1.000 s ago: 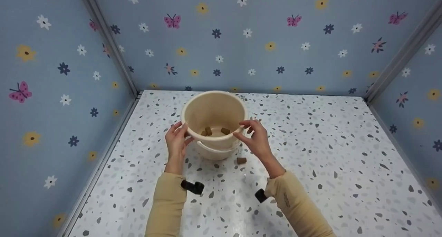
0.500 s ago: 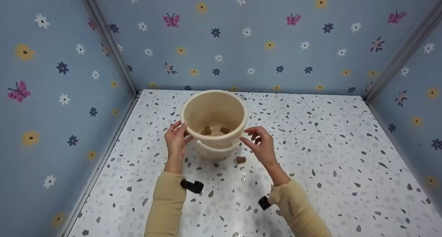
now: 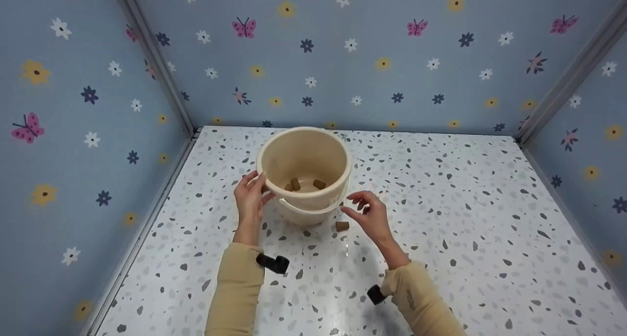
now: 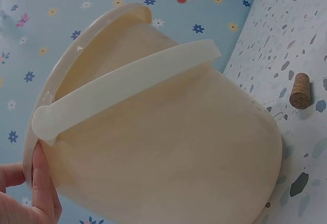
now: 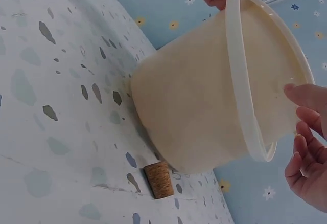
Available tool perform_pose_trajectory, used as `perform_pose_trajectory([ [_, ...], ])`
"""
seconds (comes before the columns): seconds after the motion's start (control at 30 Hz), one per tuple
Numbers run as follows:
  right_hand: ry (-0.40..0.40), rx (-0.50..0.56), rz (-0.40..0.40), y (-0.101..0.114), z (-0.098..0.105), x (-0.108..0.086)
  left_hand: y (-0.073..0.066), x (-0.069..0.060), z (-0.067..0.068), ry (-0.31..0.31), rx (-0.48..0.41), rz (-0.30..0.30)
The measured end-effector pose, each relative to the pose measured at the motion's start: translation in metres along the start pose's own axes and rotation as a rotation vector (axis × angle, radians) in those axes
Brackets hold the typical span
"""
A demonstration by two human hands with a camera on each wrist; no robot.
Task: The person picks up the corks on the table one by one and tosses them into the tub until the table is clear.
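Note:
A cream plastic bucket (image 3: 306, 206) stands on the speckled table, its white handle (image 4: 127, 83) hanging down on the near side. My left hand (image 3: 249, 199) grips the rim at its left, thumb and fingers on either side of the edge. Just off the bucket's right side is my right hand (image 3: 371, 213), fingers loosely bent and holding nothing. Several corks, one of them a brown cork (image 3: 319, 184), lie on the bucket's floor. Another cork (image 5: 159, 180) rests on the table by the bucket's base, below my right hand.
Blue flowered panels (image 3: 343, 57) rise behind and on both sides of the speckled table (image 3: 470, 218). Grey metal posts (image 3: 156, 61) stand at the corners. A black wrist camera (image 3: 273, 263) sits on each sleeve.
My right hand has let go of the bucket's rim and moved slightly right and down. My left hand stays on the rim, and the bucket has not visibly moved.

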State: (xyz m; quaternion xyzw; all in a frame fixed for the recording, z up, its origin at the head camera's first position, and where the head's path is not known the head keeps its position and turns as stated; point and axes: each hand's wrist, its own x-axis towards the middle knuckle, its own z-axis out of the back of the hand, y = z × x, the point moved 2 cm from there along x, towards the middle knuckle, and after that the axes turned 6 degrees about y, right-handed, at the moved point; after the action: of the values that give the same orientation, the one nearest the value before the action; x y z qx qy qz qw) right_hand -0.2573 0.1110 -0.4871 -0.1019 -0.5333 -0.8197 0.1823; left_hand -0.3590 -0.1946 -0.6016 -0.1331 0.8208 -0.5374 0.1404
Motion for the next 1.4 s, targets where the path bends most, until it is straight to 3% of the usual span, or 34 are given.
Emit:
perform_pose_trajectory([
  [0.13,0.032,-0.008,-0.038,-0.009,-0.004,-0.002,0.006,0.005,0.002,-0.007,0.0,-0.033],
  [0.3,0.089,0.001,-0.115,-0.019,-0.009,-0.004,-0.02,-0.015,-0.007,0.0,-0.032,0.071],
  [0.37,0.113,0.005,-0.141,-0.023,-0.011,-0.004,-0.023,-0.018,-0.008,-0.001,-0.03,0.083],
  [0.6,0.196,-0.023,-0.248,-0.037,-0.015,-0.003,0.008,0.006,0.003,-0.011,0.018,-0.021],
  [0.73,0.234,-0.046,-0.313,-0.043,-0.016,-0.001,0.008,0.007,0.003,-0.016,0.005,-0.026],
  [0.83,0.252,-0.074,-0.348,-0.046,-0.017,0.0,-0.007,-0.006,-0.003,-0.016,0.01,0.016],
  [0.97,0.276,-0.107,-0.386,-0.052,-0.017,0.002,-0.048,-0.041,-0.02,-0.02,-0.029,0.084],
  [1.03,0.29,-0.122,-0.398,-0.054,-0.018,0.002,-0.062,-0.052,-0.026,-0.023,-0.047,0.09],
  [1.13,0.313,-0.14,-0.409,-0.059,-0.019,0.002,-0.063,-0.052,-0.026,-0.017,-0.051,0.09],
  [1.23,0.336,-0.15,-0.417,-0.062,-0.02,0.002,-0.051,-0.043,-0.02,0.004,-0.04,0.069],
  [1.33,0.364,-0.162,-0.413,-0.065,-0.02,0.002,-0.075,-0.067,-0.032,-0.001,-0.017,0.074],
  [1.4,0.385,-0.176,-0.413,-0.065,-0.021,0.002,-0.1,-0.089,-0.044,-0.014,-0.008,0.093],
])
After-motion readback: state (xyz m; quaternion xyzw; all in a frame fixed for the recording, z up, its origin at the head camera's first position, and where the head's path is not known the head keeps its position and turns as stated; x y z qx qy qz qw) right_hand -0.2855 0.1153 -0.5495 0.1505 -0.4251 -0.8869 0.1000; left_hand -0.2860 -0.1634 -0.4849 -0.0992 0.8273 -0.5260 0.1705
